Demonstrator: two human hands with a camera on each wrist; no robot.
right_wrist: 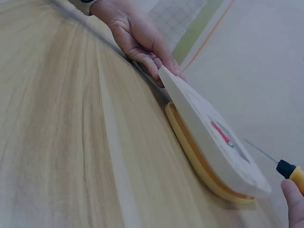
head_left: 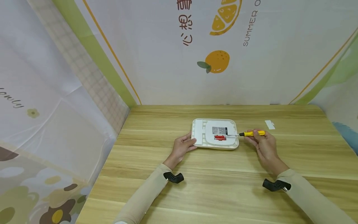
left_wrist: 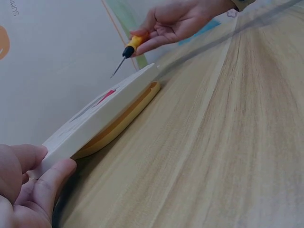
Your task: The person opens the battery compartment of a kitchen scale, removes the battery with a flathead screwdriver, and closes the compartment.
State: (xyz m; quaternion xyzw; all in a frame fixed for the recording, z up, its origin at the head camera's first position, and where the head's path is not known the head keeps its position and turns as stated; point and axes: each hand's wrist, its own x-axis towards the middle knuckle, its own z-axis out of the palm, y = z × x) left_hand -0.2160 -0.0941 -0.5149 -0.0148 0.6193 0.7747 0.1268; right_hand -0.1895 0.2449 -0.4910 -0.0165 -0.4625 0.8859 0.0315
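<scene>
A flat white device with rounded corners (head_left: 209, 133), like a kitchen scale, lies with its underside facing up. Red batteries (head_left: 220, 137) show in its open compartment, beside a printed label (head_left: 219, 130). My left hand (head_left: 181, 147) grips the device's left edge, thumb on top and fingers beneath; that side is tilted up off the table. In my right hand (head_left: 265, 148) is a screwdriver with a yellow handle (head_left: 249, 134), held between thumb and fingers. In the left wrist view the screwdriver's tip hangs above the device, apart from it. A yellow body (left_wrist: 128, 118) shows beneath the white underside.
A small white cover piece (head_left: 269, 124) lies on the wooden table (head_left: 218, 186), to the right beyond my right hand. Printed cloth (head_left: 173, 74) hangs behind the table and along its left side.
</scene>
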